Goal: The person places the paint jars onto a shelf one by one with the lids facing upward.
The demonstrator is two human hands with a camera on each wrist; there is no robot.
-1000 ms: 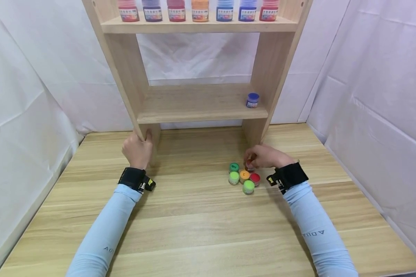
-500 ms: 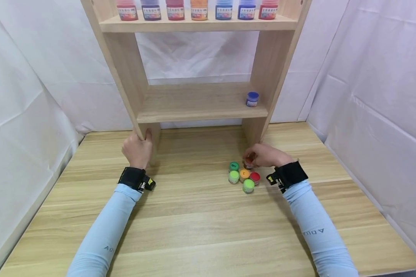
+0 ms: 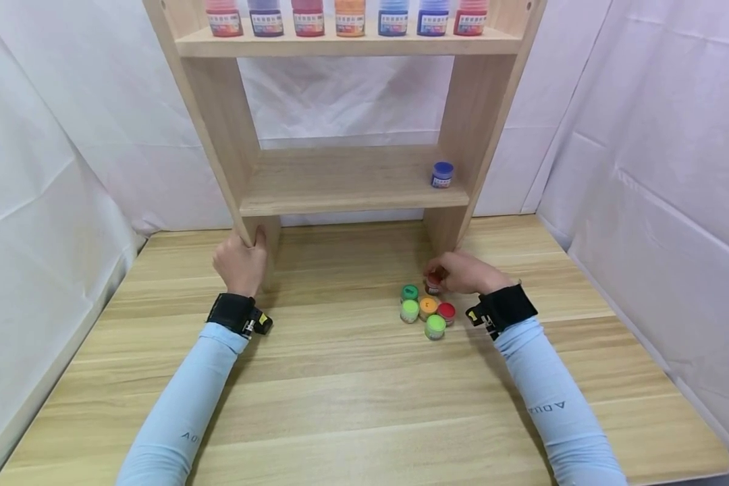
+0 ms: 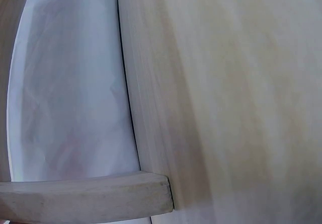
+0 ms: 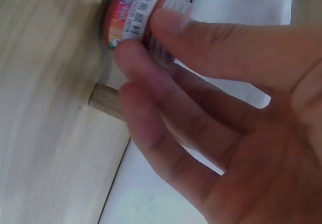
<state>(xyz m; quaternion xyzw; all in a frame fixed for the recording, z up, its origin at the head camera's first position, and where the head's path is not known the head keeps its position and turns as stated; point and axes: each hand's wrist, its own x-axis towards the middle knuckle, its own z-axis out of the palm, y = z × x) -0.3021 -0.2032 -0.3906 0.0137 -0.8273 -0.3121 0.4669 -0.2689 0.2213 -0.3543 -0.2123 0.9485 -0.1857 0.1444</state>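
Observation:
My left hand (image 3: 241,264) grips the lower front edge of the left side panel of a wooden shelf (image 3: 355,202). Its fingers are hidden in the left wrist view, where the shelf's wood (image 4: 85,199) shows. With thumb and fingertips, my right hand (image 3: 462,272) pinches a small dark red paint jar (image 3: 433,283), whose label (image 5: 135,15) shows in the right wrist view. Right in front of that jar is a cluster: a dark green jar (image 3: 410,293), a light green jar (image 3: 410,310), an orange jar (image 3: 428,307), a red jar (image 3: 446,312) and another light green jar (image 3: 435,327).
On the middle shelf board a blue jar (image 3: 442,175) stands at the right. Several coloured jars, among them an orange one (image 3: 349,20), line the upper board (image 3: 346,47). White cloth (image 3: 656,135) hangs around the wooden table (image 3: 316,398).
My right hand has shifted slightly left with the dark red jar in its fingers. The left hand stays on the shelf panel, and the other jars keep their places.

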